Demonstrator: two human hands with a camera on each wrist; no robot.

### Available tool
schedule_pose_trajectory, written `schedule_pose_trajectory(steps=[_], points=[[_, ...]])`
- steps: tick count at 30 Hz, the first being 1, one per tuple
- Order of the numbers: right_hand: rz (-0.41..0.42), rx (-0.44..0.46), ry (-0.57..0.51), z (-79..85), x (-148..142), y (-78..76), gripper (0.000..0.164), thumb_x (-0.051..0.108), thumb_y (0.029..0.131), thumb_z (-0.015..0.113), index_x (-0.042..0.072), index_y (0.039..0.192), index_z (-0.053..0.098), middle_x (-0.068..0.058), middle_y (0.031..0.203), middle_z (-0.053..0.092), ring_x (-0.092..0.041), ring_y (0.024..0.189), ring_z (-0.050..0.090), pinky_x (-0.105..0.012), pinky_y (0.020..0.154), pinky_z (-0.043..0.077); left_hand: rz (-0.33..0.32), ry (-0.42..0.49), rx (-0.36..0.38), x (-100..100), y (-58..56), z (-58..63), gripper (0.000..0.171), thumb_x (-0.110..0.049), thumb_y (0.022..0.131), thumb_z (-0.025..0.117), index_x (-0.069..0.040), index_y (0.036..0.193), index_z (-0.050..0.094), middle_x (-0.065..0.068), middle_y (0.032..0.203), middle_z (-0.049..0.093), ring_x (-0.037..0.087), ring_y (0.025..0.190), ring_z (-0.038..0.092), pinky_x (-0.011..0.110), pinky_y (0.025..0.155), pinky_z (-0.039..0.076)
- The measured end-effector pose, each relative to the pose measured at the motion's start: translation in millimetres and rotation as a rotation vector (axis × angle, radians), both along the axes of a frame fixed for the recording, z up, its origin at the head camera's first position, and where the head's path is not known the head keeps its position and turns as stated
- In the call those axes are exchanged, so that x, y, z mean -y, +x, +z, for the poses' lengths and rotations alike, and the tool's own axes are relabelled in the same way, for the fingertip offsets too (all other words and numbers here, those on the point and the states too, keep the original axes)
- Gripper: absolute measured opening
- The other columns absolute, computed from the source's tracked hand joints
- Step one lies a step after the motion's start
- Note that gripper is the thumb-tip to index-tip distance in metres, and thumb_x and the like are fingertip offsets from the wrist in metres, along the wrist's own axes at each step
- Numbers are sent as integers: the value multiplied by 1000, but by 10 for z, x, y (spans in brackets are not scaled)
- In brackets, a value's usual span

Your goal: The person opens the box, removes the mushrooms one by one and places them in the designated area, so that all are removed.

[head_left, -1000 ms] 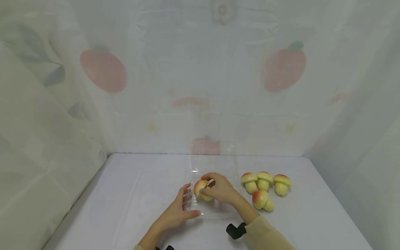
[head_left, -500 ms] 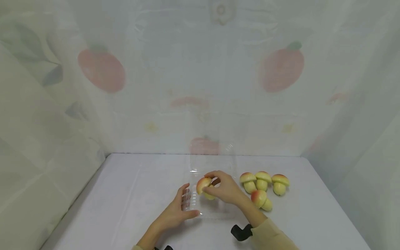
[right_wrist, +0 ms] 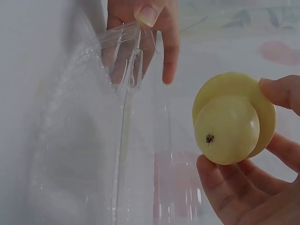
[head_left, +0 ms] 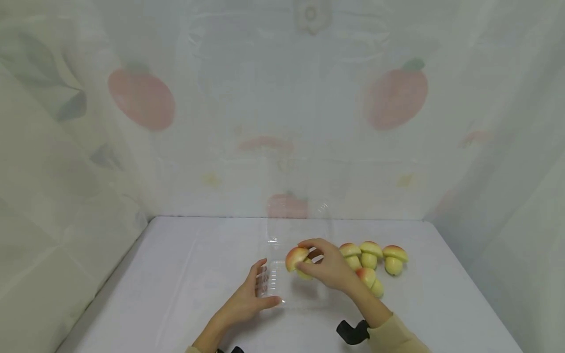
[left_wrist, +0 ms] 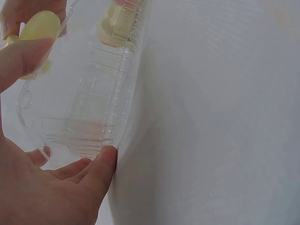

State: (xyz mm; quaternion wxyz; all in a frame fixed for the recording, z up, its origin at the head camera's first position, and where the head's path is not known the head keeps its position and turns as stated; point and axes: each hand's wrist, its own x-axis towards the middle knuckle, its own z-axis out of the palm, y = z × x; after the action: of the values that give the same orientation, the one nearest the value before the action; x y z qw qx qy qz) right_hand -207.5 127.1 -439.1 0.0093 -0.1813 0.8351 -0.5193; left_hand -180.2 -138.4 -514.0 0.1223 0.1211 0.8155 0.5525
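A clear plastic clamshell box [head_left: 282, 289] stands on the table with its lid [head_left: 297, 220] raised at the back. My left hand [head_left: 249, 299] holds the box's left end, thumb at the front rim and fingers along the outer wall; the right wrist view shows those fingers through the plastic. Above the box, my right hand [head_left: 328, 264] grips a toy mushroom [head_left: 296, 258] between thumb and fingers. Its cap is yellow and red. In the right wrist view the mushroom's round stem end [right_wrist: 227, 131] faces the camera, with a small dark spot.
Several similar mushrooms [head_left: 394, 260] lie on the white table [head_left: 198, 274] right of the box, one partly behind my right forearm. Pale curtains with printed fruit [head_left: 397, 98] rise behind and at both sides. Black wrist mounts [head_left: 353, 332] sit at my sleeves.
My right hand has moved up and to the right over the box with the mushroom in its grip. The left hand stays at the box's left end.
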Motion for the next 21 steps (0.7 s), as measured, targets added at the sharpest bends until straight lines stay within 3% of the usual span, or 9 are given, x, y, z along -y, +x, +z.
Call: schedule_pose_trajectory(steps=[21], points=[[-39, -94, -46, 121, -351, 171, 41, 26, 85, 85, 17, 122, 70, -1, 119, 67, -19, 98, 65, -29, 79, 57, -4, 14, -3, -4, -5, -20, 108, -33, 82, 86, -16, 161, 14, 26, 162, 20, 48, 145, 30, 59, 115, 31]])
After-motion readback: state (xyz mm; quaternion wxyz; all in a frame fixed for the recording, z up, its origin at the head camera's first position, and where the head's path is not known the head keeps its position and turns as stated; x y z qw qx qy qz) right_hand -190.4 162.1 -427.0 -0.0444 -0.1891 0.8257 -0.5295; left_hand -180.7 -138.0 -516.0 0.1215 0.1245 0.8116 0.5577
